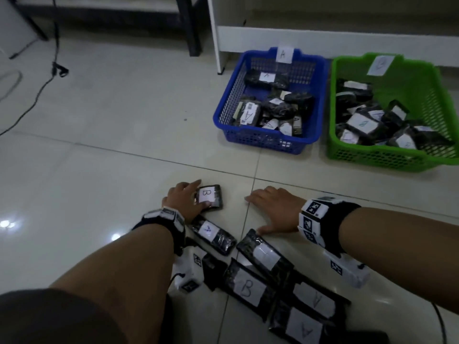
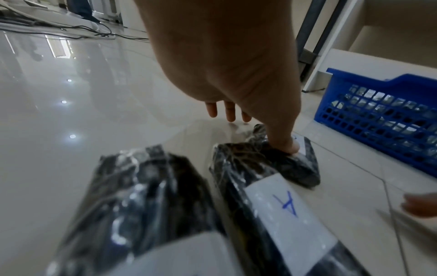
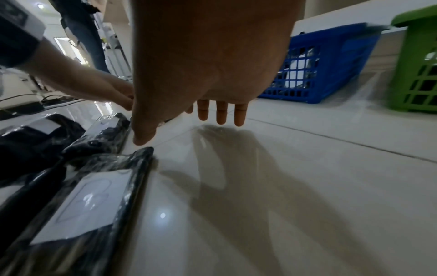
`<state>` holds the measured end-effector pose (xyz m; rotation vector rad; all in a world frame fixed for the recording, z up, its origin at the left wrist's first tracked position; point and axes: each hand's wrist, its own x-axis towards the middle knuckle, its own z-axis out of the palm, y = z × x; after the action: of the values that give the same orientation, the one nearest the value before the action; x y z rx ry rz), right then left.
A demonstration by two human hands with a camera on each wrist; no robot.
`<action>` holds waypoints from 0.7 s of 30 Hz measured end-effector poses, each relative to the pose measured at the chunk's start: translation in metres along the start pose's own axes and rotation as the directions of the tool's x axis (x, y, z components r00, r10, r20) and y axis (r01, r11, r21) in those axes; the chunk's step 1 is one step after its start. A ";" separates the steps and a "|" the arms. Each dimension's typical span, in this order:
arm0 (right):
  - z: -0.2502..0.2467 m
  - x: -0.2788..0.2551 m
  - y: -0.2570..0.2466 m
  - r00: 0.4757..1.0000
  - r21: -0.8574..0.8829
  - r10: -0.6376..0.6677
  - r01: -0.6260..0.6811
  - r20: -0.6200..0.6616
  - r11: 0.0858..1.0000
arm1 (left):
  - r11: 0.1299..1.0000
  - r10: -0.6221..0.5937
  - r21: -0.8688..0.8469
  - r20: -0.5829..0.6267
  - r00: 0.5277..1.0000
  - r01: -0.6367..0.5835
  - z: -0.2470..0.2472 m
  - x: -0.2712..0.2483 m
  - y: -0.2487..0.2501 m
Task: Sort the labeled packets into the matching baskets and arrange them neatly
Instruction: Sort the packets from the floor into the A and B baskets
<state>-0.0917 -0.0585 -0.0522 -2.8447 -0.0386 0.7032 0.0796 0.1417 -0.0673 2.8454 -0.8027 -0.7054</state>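
I count 2 baskets: 1 blue basket (image 1: 263, 142), 1 green basket (image 1: 372, 157). Floor: A pkts (image 1: 315, 301) x3, B pkts (image 1: 210, 196) x2, unreadable pkt (image 1: 264, 254) x1. Pkts inside baskets piled, no ct.

Bare floor (image 1: 285, 170) lies open between the loose packets (image 1: 248, 286) and the baskets. The blue basket (image 1: 269, 142) and green basket (image 1: 372, 158) stand side by side, open-topped, their raised walls in front; a white shelf (image 1: 323, 36) stands close behind them.
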 end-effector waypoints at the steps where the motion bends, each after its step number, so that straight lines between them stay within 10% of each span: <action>1: 0.003 0.002 -0.003 1.000 -0.021 -0.018 0.018 0.019 1.000 | 1.000 0.005 -0.012 0.009 1.000 -0.004 -0.001 0.001 -0.001; 21: 0.010 0.013 -0.040 0.982 0.010 -0.091 0.091 0.165 0.996 | 0.993 0.077 -0.097 0.143 0.987 -0.064 -0.019 0.019 0.026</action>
<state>-0.0834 -0.0161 -0.0583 -2.7550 -0.1920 0.9168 0.0910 0.1094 -0.0526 2.6941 -0.8628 -0.9245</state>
